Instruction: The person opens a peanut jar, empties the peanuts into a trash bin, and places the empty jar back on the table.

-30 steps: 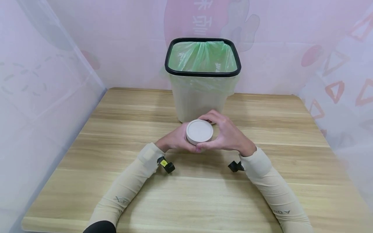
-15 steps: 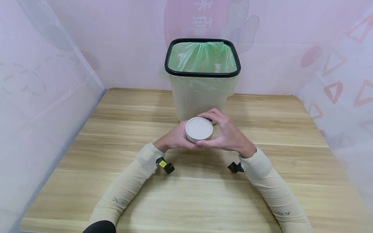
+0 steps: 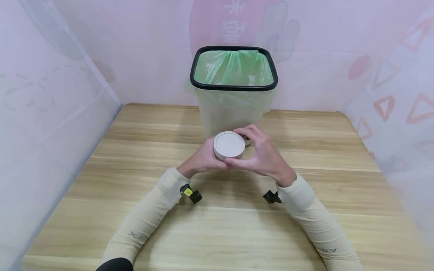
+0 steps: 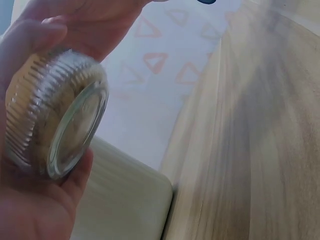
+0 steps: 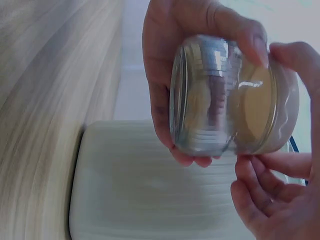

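A small clear glass jar (image 5: 210, 97) with ribbed sides has a pale, flat round lid (image 3: 229, 144) on it. My left hand (image 3: 202, 156) grips the jar's body, its thumb and fingers wrapped round the glass. At the lid's rim is my right hand (image 3: 266, 156), thumb on the near side and curled fingers on the far side. The left wrist view shows the jar's glass base (image 4: 77, 131) tilted toward the camera. Both hands hold the jar above the table, close in front of the waste bin (image 3: 227, 113).
Black-rimmed and lined with a green plastic bag (image 3: 234, 67), the bin stands at the table's back middle. The wood-grain table (image 3: 217, 233) lies under both forearms. Printed curtains (image 3: 152, 56) hang behind and at both sides.
The jar and left hand have shifted slightly up and left in the head view. My right hand has moved slightly right relative to the lid, its fingers still at the rim.
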`<act>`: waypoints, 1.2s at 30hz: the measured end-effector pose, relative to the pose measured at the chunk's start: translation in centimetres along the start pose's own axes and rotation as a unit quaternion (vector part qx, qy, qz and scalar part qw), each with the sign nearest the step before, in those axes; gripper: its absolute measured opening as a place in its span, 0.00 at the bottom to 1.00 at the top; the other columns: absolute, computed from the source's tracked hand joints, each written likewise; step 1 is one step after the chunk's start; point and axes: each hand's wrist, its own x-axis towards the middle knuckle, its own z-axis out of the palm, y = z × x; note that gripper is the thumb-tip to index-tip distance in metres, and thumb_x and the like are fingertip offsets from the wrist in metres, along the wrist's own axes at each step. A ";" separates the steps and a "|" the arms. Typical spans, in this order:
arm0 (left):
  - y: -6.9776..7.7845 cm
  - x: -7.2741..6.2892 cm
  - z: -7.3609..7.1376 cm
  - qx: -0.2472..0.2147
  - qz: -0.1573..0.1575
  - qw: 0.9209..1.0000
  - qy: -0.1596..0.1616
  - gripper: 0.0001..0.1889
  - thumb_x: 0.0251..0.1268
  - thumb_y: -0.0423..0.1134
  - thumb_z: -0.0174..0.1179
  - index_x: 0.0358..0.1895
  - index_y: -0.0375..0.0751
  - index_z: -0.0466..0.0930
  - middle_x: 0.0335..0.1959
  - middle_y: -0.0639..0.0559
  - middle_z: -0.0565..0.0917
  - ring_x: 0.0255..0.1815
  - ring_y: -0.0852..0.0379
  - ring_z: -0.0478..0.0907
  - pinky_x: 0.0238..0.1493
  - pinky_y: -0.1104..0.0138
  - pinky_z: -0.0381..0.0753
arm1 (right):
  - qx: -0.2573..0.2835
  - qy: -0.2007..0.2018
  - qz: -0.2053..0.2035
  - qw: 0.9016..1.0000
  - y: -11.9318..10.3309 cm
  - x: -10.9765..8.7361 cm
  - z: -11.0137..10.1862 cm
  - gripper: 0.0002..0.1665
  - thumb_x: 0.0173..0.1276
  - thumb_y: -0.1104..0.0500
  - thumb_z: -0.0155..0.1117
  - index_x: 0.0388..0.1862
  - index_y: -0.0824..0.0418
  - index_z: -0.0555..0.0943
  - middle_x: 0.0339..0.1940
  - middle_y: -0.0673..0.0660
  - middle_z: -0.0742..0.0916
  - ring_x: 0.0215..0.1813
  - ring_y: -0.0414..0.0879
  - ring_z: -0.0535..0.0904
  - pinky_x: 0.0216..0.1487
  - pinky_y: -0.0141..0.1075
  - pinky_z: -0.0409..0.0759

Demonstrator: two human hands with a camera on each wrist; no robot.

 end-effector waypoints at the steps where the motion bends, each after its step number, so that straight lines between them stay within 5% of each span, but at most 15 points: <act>1: 0.0 0.0 0.1 0.006 -0.002 1.000 0.011 0.47 0.45 0.29 0.79 0.74 0.33 0.69 0.67 0.37 0.80 0.69 0.43 0.77 0.77 0.49 0.72 | -0.002 0.005 0.004 1.000 -0.1 0.0 0.1 0.45 0.49 0.42 0.88 0.63 0.61 0.82 0.55 0.54 0.85 0.55 0.45 0.80 0.56 0.42 0.81; 15: -0.1 0.2 1.9 0.075 -0.011 0.988 0.136 0.45 0.44 0.31 0.81 0.70 0.30 0.71 0.65 0.34 0.82 0.67 0.39 0.79 0.74 0.48 0.76 | -0.020 0.088 0.070 0.993 -0.8 -0.1 1.6 0.43 0.46 0.41 0.89 0.55 0.63 0.84 0.47 0.57 0.86 0.48 0.48 0.80 0.51 0.40 0.78; 36: 0.1 0.0 1.9 0.057 -0.027 0.991 0.120 0.45 0.45 0.31 0.81 0.71 0.31 0.70 0.65 0.35 0.81 0.67 0.40 0.79 0.74 0.49 0.77 | -0.019 0.080 0.073 0.994 -0.9 -0.1 1.7 0.43 0.46 0.42 0.89 0.55 0.64 0.84 0.48 0.58 0.85 0.48 0.51 0.80 0.51 0.43 0.78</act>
